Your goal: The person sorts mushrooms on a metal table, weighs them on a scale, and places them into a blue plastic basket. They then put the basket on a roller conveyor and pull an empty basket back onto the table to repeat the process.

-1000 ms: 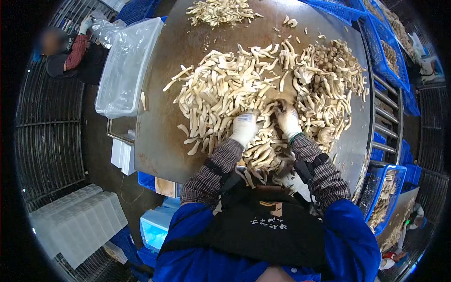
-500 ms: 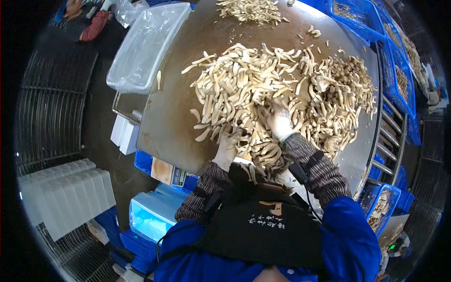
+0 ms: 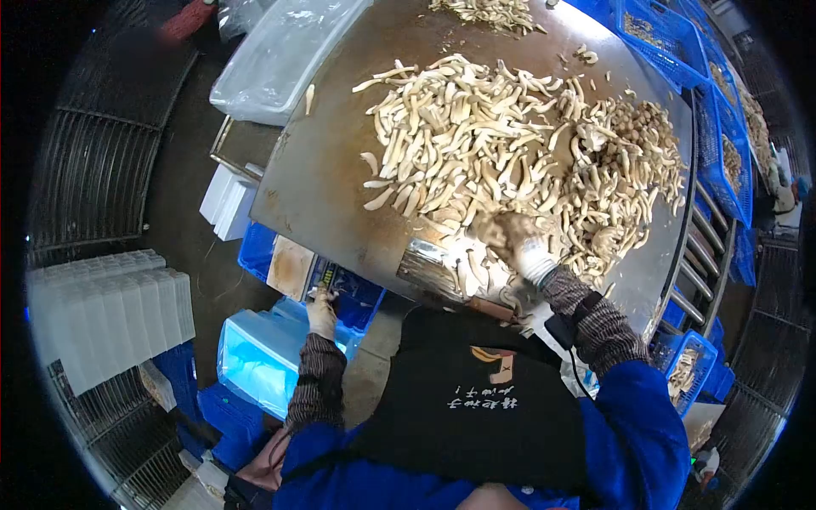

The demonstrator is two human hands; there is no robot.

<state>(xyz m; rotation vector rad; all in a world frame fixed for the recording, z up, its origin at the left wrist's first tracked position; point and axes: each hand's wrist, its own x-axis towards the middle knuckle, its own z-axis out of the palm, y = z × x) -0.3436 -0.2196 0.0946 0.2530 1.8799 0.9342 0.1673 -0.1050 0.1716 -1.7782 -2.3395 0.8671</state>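
A big heap of pale long-stemmed mushrooms point(image 3: 476, 144) covers the round metal table point(image 3: 331, 170). My gloved right hand point(image 3: 517, 240) rests on the heap's near edge, fingers curled around a few mushrooms. Just left of it, at the table's front edge, a shiny tray point(image 3: 429, 265) holds some mushrooms. My gloved left hand point(image 3: 321, 313) is down below the table edge, at the front of a small scale point(image 3: 293, 265) that sits on a blue crate point(image 3: 361, 302). Whether its fingers hold anything is too small to tell.
A clear plastic-lined bin point(image 3: 280, 51) stands at the table's far left. Blue crates of mushrooms point(image 3: 722, 127) line the right side beside a roller rack point(image 3: 701, 246). Stacked white trays point(image 3: 110, 314), a light blue box point(image 3: 255, 357) and white blocks point(image 3: 228, 204) lie on the floor to the left.
My left hand has left the mushroom heap and dropped down to the scale below the table edge. My right hand stayed on the heap. The view has tilted down and left.
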